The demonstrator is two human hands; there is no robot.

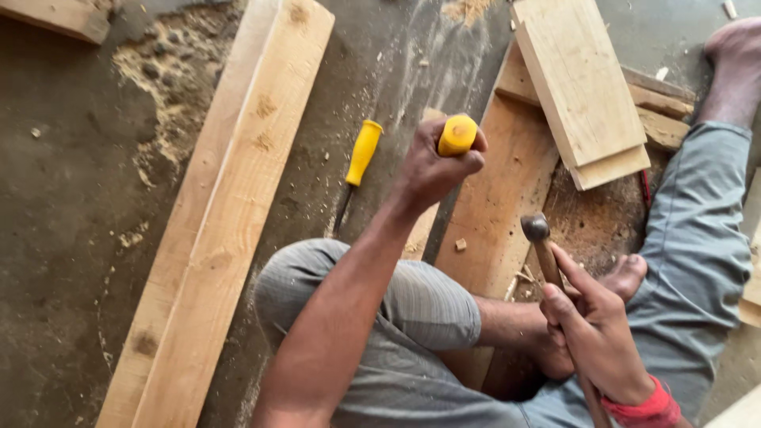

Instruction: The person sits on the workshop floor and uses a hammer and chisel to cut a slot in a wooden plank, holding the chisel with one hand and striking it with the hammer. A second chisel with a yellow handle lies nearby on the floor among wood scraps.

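Right hand gripping hammer, left hand around yellow-handled chisel

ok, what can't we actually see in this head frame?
Head view only:
- Chisel blade: the left hand wraps the yellow-handled chisel and hides the tip and where it meets the plank.
- Hammer: the handle's lower end passes behind the right hand and off the bottom edge.
- Second chisel: its dark blade is too thin to make out.
- Long beam: cut off at the bottom edge.
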